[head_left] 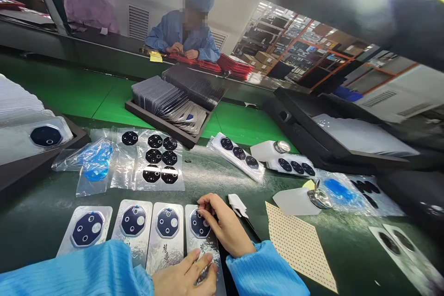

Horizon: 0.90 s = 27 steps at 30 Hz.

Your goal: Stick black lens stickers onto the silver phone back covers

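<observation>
Four silvery rectangular panels lie in a row at the front, each bearing a dark octagonal plate with round holes. My left hand (187, 275) rests with its fingers spread on the lower part of the rightmost panel (194, 243). At the top edge of that panel's octagonal plate (198, 225), the thumb and forefinger of my right hand (224, 224) are pinched together. Whatever sits between those fingertips is too small to make out. Left of this panel are a second panel (166, 252), a third panel (133, 241) and a fourth panel (71, 245), partly behind my left sleeve.
Beyond the panels lie plastic sheets (128, 173) with black octagons and a tray (166, 122) of stacked panels. To the right are two white bottles (298, 201) (265, 150), a dotted sheet (300, 245) and a black-handled tool (252, 230). A co-worker (189, 25) sits opposite.
</observation>
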Motion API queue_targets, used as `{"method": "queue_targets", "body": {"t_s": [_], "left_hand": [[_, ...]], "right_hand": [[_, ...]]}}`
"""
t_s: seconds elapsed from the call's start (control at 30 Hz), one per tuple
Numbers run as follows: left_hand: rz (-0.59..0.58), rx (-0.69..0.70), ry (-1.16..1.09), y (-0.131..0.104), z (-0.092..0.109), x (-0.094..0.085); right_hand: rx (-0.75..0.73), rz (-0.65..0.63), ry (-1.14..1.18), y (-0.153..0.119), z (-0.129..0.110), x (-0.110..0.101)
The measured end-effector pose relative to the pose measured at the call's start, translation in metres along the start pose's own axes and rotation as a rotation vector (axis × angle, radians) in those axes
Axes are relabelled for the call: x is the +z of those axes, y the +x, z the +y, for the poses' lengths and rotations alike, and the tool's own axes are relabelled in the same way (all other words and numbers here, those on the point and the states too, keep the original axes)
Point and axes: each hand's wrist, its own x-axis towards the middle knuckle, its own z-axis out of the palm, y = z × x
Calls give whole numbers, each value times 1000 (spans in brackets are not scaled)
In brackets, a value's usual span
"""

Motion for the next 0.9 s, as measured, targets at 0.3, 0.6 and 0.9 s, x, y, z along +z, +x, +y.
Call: {"method": "queue_targets", "body": {"t_s": [0.3, 0.6, 0.9], "left_hand": [[-109, 86, -19, 5, -6, -12], [-241, 94, -47, 3, -7, -15], [-302, -34, -277, 4, -4, -14]], "right_hand": [[-168, -111, -220, 6, -2, -3], [-238, -63, -268, -9, -2, 4], [-29, -233, 44, -72, -59, -32]]}}
